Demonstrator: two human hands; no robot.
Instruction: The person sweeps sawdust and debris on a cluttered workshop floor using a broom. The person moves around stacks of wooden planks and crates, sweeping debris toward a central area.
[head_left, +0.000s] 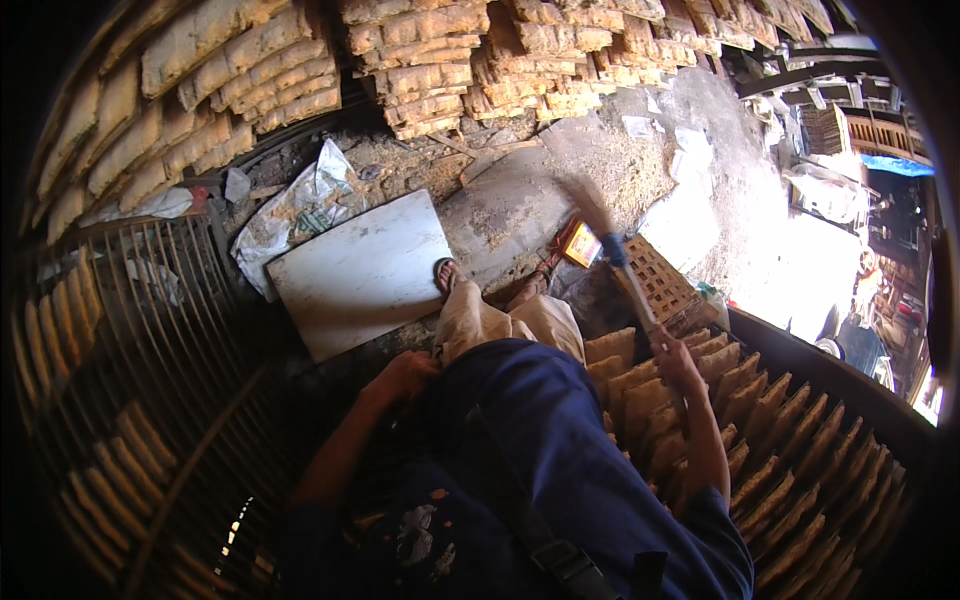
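Note:
My right hand [677, 362] is closed round the wooden handle of a short brush or broom [630, 282]. Blue wrapping binds the handle below its bristles, which point away from me over the floor and look smeared. My left hand [407, 376] hangs beside my left thigh; shadow hides its fingers, and I see nothing held in it. Beyond that hand a white board [365, 265] lies flat on the ground, next to my left sandalled foot [448, 272]. A yellow and red box [582, 245] stands by my other foot.
Rows of tan slabs [420, 60] line the far side. More upright slabs [790, 430] fill a rack at my right. A slatted frame [130, 330] stands at my left. Beside the brush sits a woven basket [660, 285]. White sheeting [310, 200] and debris litter the floor.

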